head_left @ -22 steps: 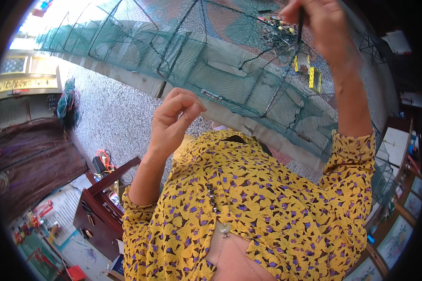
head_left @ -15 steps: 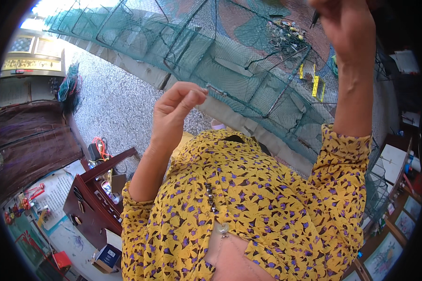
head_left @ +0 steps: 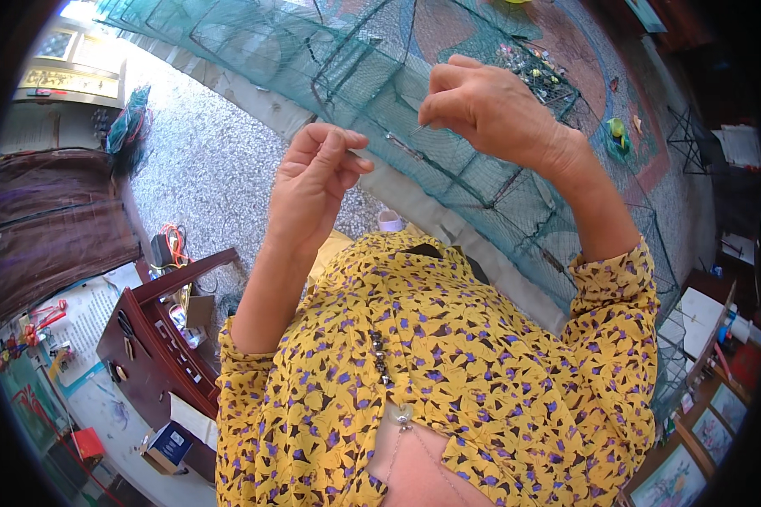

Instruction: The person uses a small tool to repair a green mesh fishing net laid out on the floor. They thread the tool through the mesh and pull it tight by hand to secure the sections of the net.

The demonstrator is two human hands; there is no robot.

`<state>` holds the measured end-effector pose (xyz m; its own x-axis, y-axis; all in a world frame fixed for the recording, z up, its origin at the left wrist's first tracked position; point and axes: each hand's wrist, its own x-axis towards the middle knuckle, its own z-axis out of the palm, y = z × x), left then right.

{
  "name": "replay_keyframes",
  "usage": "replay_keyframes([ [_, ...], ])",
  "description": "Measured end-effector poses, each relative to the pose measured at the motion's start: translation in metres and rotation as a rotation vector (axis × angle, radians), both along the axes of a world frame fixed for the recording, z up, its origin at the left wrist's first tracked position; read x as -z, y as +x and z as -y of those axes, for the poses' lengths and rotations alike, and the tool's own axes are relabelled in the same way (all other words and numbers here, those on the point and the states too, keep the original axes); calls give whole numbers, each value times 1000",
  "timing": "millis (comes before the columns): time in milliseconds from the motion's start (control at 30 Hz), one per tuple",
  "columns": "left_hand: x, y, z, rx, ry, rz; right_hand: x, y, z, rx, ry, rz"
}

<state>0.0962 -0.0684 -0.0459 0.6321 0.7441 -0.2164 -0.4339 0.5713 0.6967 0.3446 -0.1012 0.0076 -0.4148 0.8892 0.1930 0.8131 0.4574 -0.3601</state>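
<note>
My left hand [head_left: 313, 173] is closed in a pinch, and the end of a small grey thing [head_left: 359, 154] shows between thumb and fingers. To its right and slightly farther off, my right hand [head_left: 499, 114] is bent down with its fingertips pinched. A thin, pointed, needle-like thing [head_left: 420, 128] sticks out from them toward the left hand; the rest of it is hidden by the fingers. The hands are apart. Beneath and beyond them stretches a long green net [head_left: 355, 93] with dark frame rods, like a folding fish trap.
A pale strip [head_left: 397, 193] runs along the net's near edge. Small loose pieces [head_left: 537, 72] are heaped at the far right. At the left are a bundle of green cord [head_left: 128, 122], a dark red wooden box [head_left: 148, 359] and a blue carton [head_left: 171, 445] on a table.
My right hand has come down and left from the top right, nearer to my left hand. My left hand stays about where it was, its grey thing now showing.
</note>
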Motion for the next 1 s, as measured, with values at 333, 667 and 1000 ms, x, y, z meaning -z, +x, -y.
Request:
replay_keyframes([
  [333,3,-2,4,-5,-5,-4,13,-12,-1,-70,-88,-177],
  [667,3,-1,9,-25,35,-10,4,-45,-9,-67,-396,-254],
  [1000,19,-2,21,-134,-107,-50,10,-53,-3,12,-86,-217],
])
